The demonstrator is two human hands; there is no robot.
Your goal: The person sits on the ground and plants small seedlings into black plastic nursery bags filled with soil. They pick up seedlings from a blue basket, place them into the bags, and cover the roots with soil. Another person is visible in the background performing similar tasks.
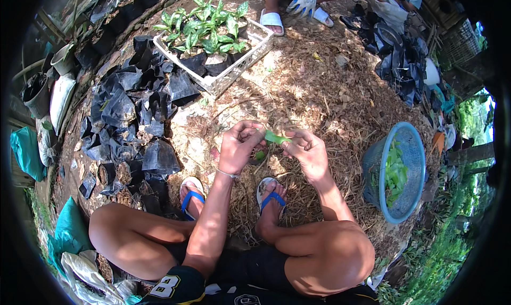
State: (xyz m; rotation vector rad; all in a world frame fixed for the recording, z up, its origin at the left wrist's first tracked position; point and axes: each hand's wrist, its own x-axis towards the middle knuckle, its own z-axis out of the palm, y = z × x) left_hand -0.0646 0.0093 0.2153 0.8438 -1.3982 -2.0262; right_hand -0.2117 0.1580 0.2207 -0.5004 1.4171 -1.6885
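Note:
Between my two hands a green leaf (pixel 276 137), folded or rolled, is stretched just above the mulch-covered ground. My left hand (pixel 240 141) pinches its left end between thumb and fingers. At the other end, the thumb and fingers of my right hand (pixel 305 147) grip it. Below the leaf lies a small round green piece (pixel 260 155), partly covered by my left hand. To my right stands a blue plastic basket (pixel 415 181), tilted towards me, with cut green leaves (pixel 395 173) inside.
Black plastic grow bags (pixel 159 157) are heaped at left. Ahead is a white plastic crate (pixel 223 79) of potted variegated plants (pixel 211 29). Beyond it, another person's gloved hand (pixel 305 0) hangs near white slippers (pixel 272 20). More black plastic bags (pixel 399 65) lie far right.

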